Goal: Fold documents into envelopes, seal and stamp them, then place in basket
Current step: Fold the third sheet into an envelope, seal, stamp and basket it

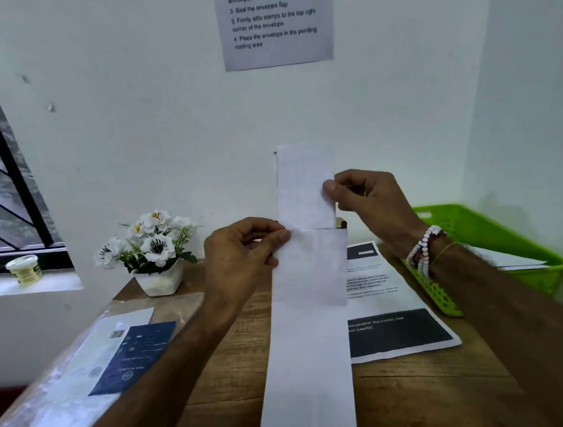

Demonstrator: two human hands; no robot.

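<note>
I hold a long white envelope (305,331) upright above the wooden table (428,398). My left hand (242,251) pinches its upper left edge near the mouth. A folded white document (305,187) sticks up out of the envelope's open top, and my right hand (367,194) pinches the document's right edge. A green plastic basket (501,226) stands at the right, with white paper lying inside.
A printed sheet (398,333) with black blocks lies on the table right of the envelope. A plastic-wrapped pack with a blue card (129,358) lies at the left. A white flower pot (159,276) stands at the back. A jar (24,270) sits on the windowsill. An instruction sheet (275,17) hangs on the wall.
</note>
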